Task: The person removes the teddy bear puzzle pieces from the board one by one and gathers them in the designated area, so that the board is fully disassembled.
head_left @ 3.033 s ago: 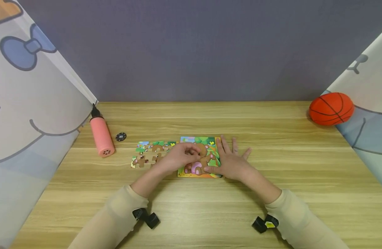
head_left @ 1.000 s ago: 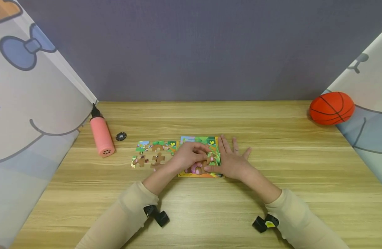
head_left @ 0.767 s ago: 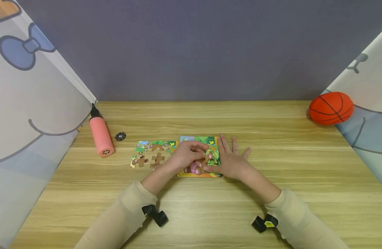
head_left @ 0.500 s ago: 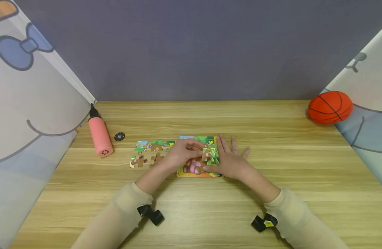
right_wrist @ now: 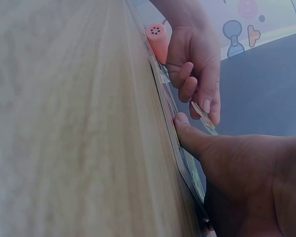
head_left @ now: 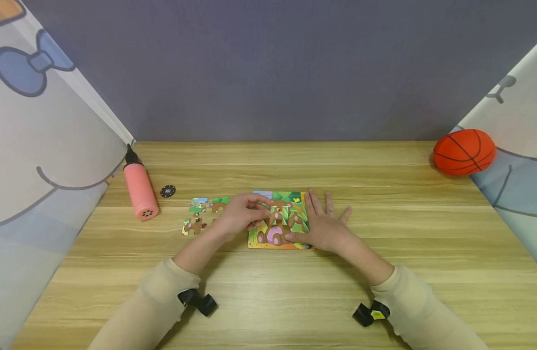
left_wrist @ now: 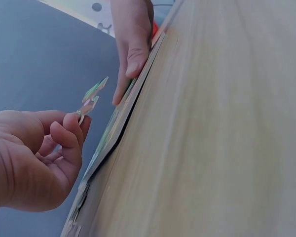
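Observation:
A bear puzzle board (head_left: pixel 274 246) lies flat on the table in front of the person. The left hand (head_left: pixel 239 214) pinches a puzzle piece (left_wrist: pixel 91 98) between thumb and fingertips. That piece, brown and green, is held tilted above the board in the left wrist view. The right hand (head_left: pixel 327 228) rests with spread, straight fingers on the board's right edge, its thumb (right_wrist: pixel 187 131) lying on the board. Left of the board lie loose puzzle pieces (head_left: pixel 194 226) with brown bear parts and green scenery, partly hidden by the left hand and forearm.
A pink hand pump (head_left: pixel 140 189) with a black nozzle lies at the table's left, next to a round black chip (head_left: pixel 167 191). At the back right sits an orange ball (head_left: pixel 465 151) with basketball lines. A grey wall (head_left: pixel 294 73) stands behind the wooden table (head_left: pixel 294 301).
The left hand first moved right across the board toward the right hand, then back left carrying a puzzle piece, now covering some loose pieces. The right hand has stayed on the board's edge.

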### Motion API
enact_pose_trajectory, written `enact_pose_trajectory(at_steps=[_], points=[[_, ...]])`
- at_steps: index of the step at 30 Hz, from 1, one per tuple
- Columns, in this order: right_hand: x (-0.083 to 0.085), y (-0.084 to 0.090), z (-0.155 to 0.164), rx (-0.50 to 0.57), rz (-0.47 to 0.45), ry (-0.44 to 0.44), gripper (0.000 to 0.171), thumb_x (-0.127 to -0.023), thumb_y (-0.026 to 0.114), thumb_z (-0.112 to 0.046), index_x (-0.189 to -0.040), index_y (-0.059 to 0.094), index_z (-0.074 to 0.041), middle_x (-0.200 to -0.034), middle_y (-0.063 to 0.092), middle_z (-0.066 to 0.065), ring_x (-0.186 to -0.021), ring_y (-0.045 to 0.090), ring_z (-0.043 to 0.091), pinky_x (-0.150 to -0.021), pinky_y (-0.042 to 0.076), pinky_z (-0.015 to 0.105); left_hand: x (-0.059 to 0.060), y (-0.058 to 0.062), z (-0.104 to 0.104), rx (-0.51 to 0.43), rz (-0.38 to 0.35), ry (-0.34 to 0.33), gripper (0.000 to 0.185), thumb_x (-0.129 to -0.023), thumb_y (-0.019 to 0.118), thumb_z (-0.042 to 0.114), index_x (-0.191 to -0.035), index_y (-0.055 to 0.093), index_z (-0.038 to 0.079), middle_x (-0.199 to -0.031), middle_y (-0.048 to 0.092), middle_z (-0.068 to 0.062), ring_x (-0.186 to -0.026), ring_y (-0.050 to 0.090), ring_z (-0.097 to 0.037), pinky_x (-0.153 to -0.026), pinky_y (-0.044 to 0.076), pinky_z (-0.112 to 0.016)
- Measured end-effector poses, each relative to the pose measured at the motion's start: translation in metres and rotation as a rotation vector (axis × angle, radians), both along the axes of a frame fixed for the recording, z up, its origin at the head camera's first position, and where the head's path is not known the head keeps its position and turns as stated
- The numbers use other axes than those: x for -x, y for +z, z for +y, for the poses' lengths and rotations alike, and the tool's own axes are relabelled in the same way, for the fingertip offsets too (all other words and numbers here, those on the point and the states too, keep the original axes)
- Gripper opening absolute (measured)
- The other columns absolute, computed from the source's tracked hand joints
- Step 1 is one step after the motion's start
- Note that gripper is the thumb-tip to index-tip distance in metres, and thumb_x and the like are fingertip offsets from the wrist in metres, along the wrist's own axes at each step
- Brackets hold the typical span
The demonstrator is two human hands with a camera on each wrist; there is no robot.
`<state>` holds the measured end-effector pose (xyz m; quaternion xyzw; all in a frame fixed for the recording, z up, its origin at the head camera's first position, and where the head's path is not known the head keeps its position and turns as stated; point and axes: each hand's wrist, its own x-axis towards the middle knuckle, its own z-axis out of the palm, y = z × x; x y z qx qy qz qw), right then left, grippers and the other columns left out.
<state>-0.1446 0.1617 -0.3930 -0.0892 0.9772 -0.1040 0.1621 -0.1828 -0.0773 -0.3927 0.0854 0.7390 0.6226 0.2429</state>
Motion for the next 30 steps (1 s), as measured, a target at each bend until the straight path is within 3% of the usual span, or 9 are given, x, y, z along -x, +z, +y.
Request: enact_pose_trajectory(at_steps=[21, 27, 30], points=[[0.001, -0.001, 0.001, 0.003, 0.002, -0.004, 0.129, -0.079, 0.053, -0.086, -0.161, -0.003, -0.004, -0.168, -0.009, 0.012, -0.149, -0.014, 0.046, -0.094, -0.007, 0.088, -0.001, -0.002, -0.038, 0.065, -0.007, 0.04, 0.026, -0.095, 0.07, 0.006, -0.121, 0.069, 0.004, -0.092, 0.068, -0.013, -0.06, 0.054, -0.015, -0.05, 0.04, -0.021], [0.0, -0.002, 0.001, 0.009, 0.003, 0.0, 0.129, -0.079, 0.053, -0.086, -0.161, -0.004, -0.004, -0.168, -0.01, 0.012, -0.149, -0.015, 0.046, -0.094, -0.008, 0.088, -0.005, 0.0, -0.049, 0.148, -0.029, 0.06, 0.024, -0.096, 0.071, 0.015, -0.12, 0.071, 0.012, -0.075, 0.063, -0.008, -0.052, 0.046, -0.013, -0.039, 0.029, -0.024], [0.0, -0.003, 0.001, 0.009, 0.003, 0.001, 0.129, -0.078, 0.054, -0.086, -0.161, -0.004, -0.005, -0.168, -0.011, 0.012, -0.149, -0.015, 0.046, -0.094, -0.008, 0.087, -0.006, 0.0, -0.054, 0.154, -0.036, 0.058, 0.024, -0.096, 0.07, 0.015, -0.12, 0.071, 0.012, -0.072, 0.061, -0.008, -0.051, 0.044, -0.013, -0.039, 0.03, -0.025]])
